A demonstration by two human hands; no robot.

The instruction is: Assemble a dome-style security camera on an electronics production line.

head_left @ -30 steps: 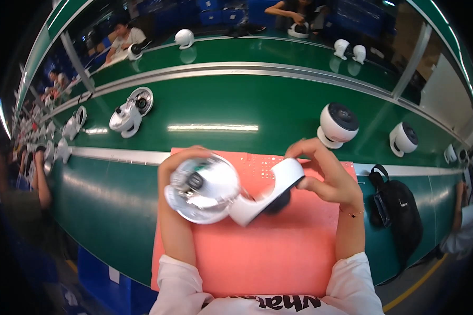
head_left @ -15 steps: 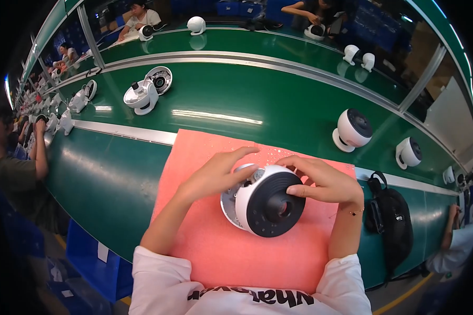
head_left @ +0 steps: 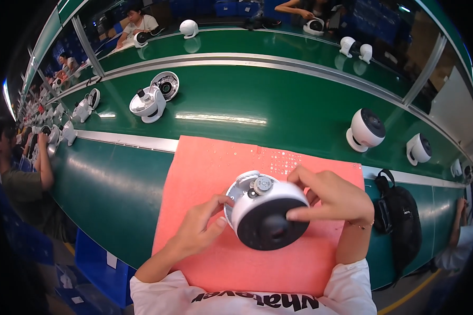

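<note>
Below, pink mat (head_left: 205,173) on green bench (head_left: 115,184)

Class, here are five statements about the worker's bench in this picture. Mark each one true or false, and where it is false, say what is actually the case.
1. Both hands are on the round white device with the black face. True: the left hand and the right hand each touch it.
2. The device is over a blue mat. False: the mat is pinkish red.
3. A black bag lies to the person's right. True.
4. The green belt carries nothing. False: white devices stand on it, such as one at the right.
5. The device's black face points toward the belt. False: it faces the person.
</note>
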